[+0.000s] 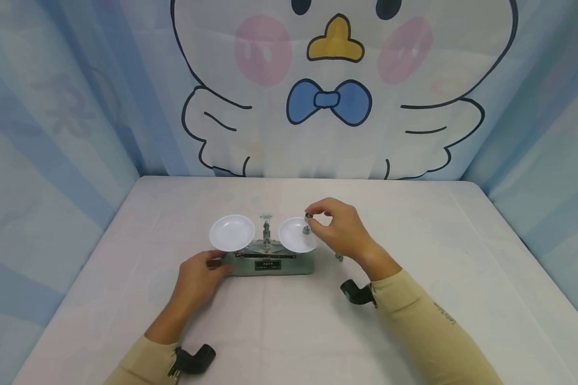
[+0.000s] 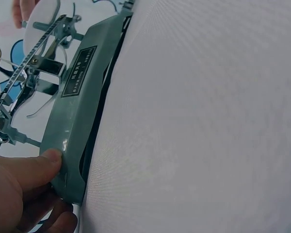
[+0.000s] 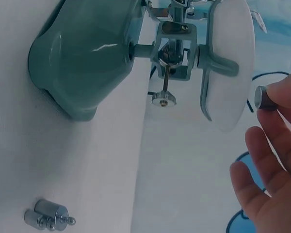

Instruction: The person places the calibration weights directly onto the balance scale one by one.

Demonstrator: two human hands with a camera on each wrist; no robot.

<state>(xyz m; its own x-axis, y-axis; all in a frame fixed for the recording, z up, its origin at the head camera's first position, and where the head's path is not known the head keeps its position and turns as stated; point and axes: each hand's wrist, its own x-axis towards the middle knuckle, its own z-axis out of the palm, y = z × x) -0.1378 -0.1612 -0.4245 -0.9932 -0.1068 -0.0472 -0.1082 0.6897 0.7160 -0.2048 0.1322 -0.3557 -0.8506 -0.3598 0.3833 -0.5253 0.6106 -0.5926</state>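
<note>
A green-based balance scale [image 1: 296,266] stands on the table with two white pans. My left hand [image 1: 196,279] grips the left end of its base; in the left wrist view the thumb lies on the base's front face [image 2: 70,126]. Above the right pan [image 1: 291,243], my right hand [image 1: 345,230] pinches a small metal weight [image 3: 265,98] between thumb and finger, apart from the pan. Another metal weight [image 1: 306,230] sits on that pan. The left pan [image 1: 232,233] bears nothing visible.
Beyond the scale's right end, two metal weights [image 3: 52,210] lie on the white-covered table [image 1: 265,331], partly behind my right wrist in the head view. A printed curtain [image 1: 270,144] hangs behind the table. Black camera mounts [image 1: 358,293] stick out from both wrists.
</note>
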